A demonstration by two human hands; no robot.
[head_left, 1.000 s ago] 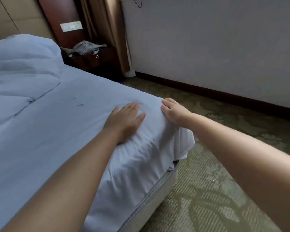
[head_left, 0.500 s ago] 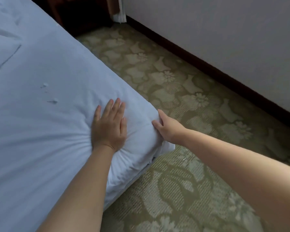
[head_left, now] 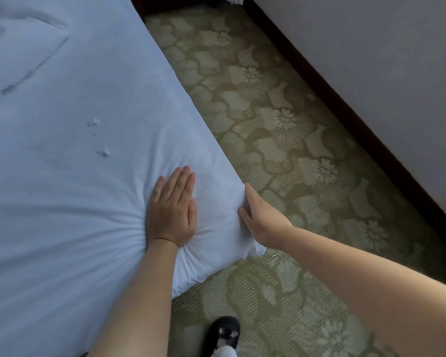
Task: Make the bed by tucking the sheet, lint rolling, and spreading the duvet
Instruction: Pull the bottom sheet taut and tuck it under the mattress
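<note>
Pale blue cotton sheet (head_left: 75, 189), at bed's near right corner: left hand (head_left: 171, 212) spread flat pressing it, right hand (head_left: 262, 222) gripping the corner fold, fingers hidden; risk: fold slipping loose if pressure lifts.

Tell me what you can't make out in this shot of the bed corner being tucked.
Head view only:
- Right hand: its fingertips are behind the sheet at the corner, so its grip is unclear.
- Sheet under the mattress: hidden by the hanging fabric, so how far it is tucked is unknown.
- Small specks on the sheet: too small to identify.
- Shoe: cut off by the bottom edge.
- Left hand lies flat and covers the sheet beneath.
</note>
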